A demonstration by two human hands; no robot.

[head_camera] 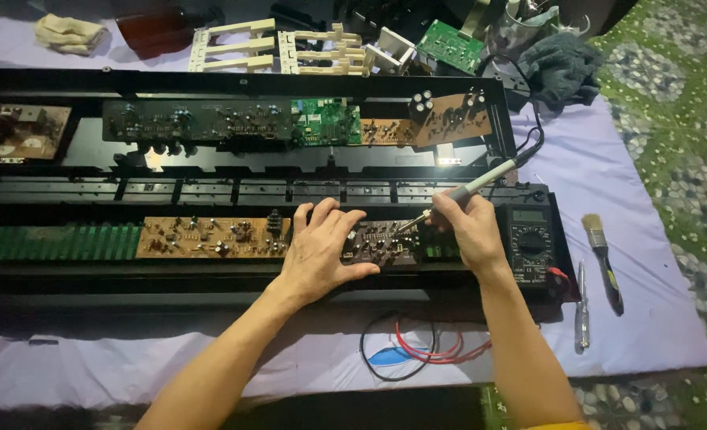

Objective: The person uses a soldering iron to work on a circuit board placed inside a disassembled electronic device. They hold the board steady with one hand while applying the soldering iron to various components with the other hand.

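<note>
An opened black keyboard chassis (66, 280) lies across a purple cloth, its circuit boards exposed. My left hand (319, 248) rests flat, fingers spread, on a dark circuit board (385, 243) in the front row. My right hand (469, 229) grips a soldering iron (481, 182) like a pen. Its tip touches the top of that dark board. The iron's cord runs up and to the right. A brown circuit board (210, 237) sits just left of my left hand.
A black multimeter (530, 243) lies right of my right hand, red and black leads (417, 350) coiled in front. A paintbrush (603, 253) and a screwdriver (582, 306) lie on the cloth at right. White key strips (278, 49), a green board (449, 45) and a dark cloth (560, 68) sit behind.
</note>
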